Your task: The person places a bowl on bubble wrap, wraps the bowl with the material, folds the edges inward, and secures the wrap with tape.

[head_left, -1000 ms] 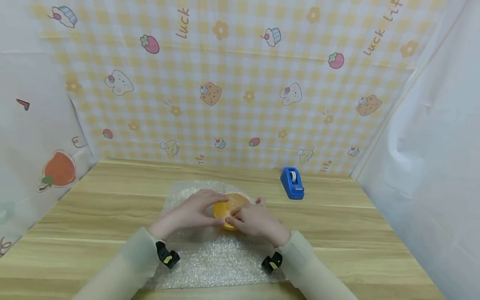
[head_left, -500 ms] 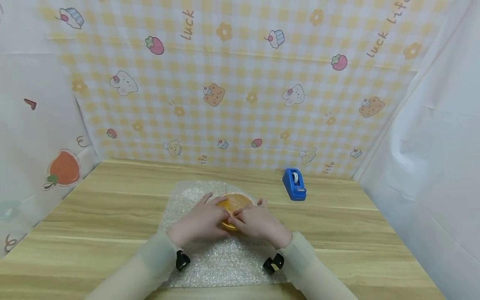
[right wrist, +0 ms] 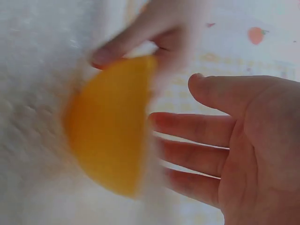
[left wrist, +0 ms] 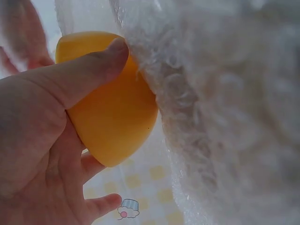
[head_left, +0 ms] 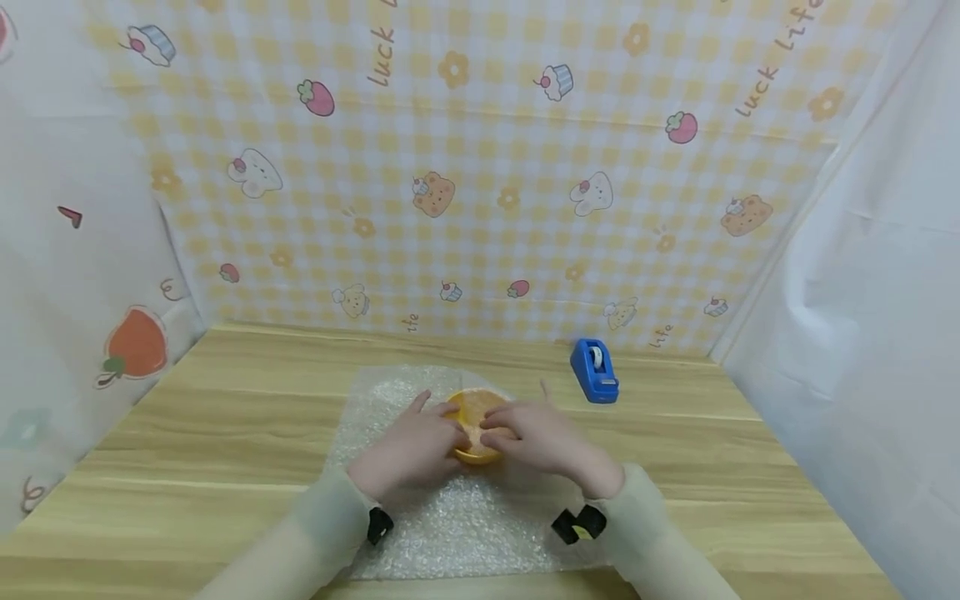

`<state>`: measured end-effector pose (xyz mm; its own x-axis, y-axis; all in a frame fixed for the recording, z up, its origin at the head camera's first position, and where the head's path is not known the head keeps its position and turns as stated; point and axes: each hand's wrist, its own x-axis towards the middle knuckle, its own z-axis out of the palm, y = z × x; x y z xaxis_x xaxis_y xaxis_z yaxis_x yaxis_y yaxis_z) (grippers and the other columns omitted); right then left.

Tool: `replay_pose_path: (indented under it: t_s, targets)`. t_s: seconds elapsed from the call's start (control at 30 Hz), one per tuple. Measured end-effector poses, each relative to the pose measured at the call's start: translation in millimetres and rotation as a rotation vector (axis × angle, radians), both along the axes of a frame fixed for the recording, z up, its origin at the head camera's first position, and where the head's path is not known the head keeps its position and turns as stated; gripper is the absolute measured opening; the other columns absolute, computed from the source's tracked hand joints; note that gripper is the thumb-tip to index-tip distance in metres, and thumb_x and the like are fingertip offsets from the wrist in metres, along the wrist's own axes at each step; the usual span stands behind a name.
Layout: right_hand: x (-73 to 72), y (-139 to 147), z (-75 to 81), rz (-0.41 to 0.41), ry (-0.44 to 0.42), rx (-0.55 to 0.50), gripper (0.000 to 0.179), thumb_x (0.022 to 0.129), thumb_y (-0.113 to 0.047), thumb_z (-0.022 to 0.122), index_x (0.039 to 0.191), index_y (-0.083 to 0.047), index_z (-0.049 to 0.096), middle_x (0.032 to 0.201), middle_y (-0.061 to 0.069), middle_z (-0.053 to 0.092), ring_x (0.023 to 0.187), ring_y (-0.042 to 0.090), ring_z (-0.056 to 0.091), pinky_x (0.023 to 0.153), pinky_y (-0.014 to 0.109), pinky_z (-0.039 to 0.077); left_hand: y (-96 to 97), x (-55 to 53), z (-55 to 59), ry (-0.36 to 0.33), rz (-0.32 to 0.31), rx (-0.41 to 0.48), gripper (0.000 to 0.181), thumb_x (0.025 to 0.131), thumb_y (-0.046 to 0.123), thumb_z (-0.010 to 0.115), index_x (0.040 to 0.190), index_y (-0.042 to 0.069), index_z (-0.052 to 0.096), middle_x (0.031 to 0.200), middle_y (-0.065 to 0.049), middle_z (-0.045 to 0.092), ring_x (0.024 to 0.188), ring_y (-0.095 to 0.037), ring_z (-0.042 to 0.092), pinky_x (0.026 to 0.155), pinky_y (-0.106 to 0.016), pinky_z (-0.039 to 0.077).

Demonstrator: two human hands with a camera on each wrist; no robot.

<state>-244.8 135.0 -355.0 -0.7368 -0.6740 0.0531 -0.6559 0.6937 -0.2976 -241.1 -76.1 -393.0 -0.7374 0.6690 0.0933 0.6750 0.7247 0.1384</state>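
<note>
A yellow-orange bowl (head_left: 480, 405) stands on a sheet of bubble wrap (head_left: 465, 529) in the head view; its inside looks pale and speckled. My left hand (head_left: 414, 446) grips its left side. In the left wrist view, the thumb presses along the outer wall of the bowl (left wrist: 119, 122), with fingers behind the rim. My right hand (head_left: 542, 442) is over the bowl's right side. The right wrist view shows this right hand (right wrist: 239, 136) with fingers extended towards the rim, thumb apart; whether the fingertips touch it is unclear because of blur.
A blue tape dispenser (head_left: 595, 372) with a roll of tape stands at the back right of the wooden table (head_left: 225, 408). Behind the table hangs a yellow checked cloth (head_left: 480, 242). White sheets close off both sides.
The left hand shifts right and now has its thumb at the bowl's near side. The right hand loosens from the bowl and draws slightly right. The head view shifts a little.
</note>
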Motion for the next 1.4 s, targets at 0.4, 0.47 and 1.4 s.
replay_pose_path:
  t_s: [0.4, 0.47, 1.4]
  targets:
    - [-9.7, 69.6, 41.3, 0.010, 0.287, 0.013, 0.034, 0.089, -0.012, 0.070, 0.124, -0.014, 0.066, 0.126, 0.005, 0.063, 0.117, 0.025, 0.058, 0.105, 0.067, 0.021, -0.2, -3.7, -5.2, -0.008, 0.023, -0.011, 0.014, 0.083, 0.032, 0.074, 0.095, 0.025, 0.075, 0.104, 0.013, 0.071, 0.131, -0.028, 0.045, 0.112, -0.061, 0.015]
    - [-15.9, 84.1, 32.3, 0.043, 0.336, 0.041, 0.047, 0.086, -0.010, 0.073, 0.131, -0.013, 0.060, 0.132, 0.008, 0.059, 0.116, 0.028, 0.058, 0.100, 0.062, 0.034, 0.3, -4.3, -6.2, -0.012, 0.018, -0.005, 0.013, 0.083, 0.032, 0.074, 0.094, 0.026, 0.075, 0.104, 0.013, 0.070, 0.131, -0.028, 0.045, 0.112, -0.061, 0.015]
    - [-10.5, 99.1, -35.7, 0.408, 0.283, -0.129, 0.014, 0.091, -0.024, 0.065, 0.100, -0.015, 0.070, 0.115, 0.002, 0.064, 0.109, 0.018, 0.059, 0.092, 0.038, 0.050, 2.8, -3.4, -3.3, 0.005, 0.005, 0.013, 0.017, 0.081, 0.033, 0.076, 0.095, 0.023, 0.074, 0.105, 0.011, 0.070, 0.128, -0.027, 0.048, 0.110, -0.061, 0.019]
